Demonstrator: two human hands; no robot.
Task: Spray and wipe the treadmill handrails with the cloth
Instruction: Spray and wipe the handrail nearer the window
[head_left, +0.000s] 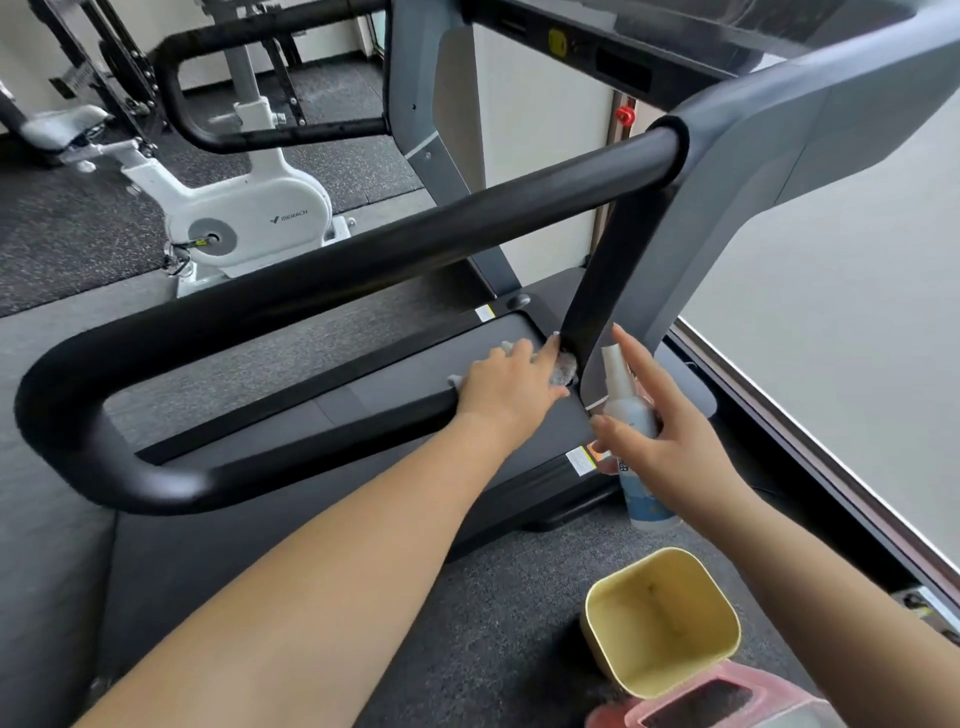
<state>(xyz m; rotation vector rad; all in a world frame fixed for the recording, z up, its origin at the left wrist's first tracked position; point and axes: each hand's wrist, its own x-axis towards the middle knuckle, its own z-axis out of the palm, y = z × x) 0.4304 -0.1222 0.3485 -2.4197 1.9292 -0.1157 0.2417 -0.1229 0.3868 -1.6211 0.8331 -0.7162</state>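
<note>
A thick black handrail (363, 249) loops across the view and bends back toward the grey treadmill upright (727, 171). My left hand (511, 387) presses a grey cloth (565, 368) onto the lower bar of the handrail, where it meets the upright's black strut (608, 291). The cloth is mostly hidden under my fingers. My right hand (660, 436) holds a white and blue spray bottle (631, 415) upright just right of the strut, with its nozzle at the top and the index finger raised beside it.
The treadmill belt (415, 374) lies below the rail. A yellow bin (662, 618) and a pink container (727, 701) stand on the dark floor at the lower right. A white exercise bike (249, 208) is at the back left. A window wall (831, 338) runs along the right.
</note>
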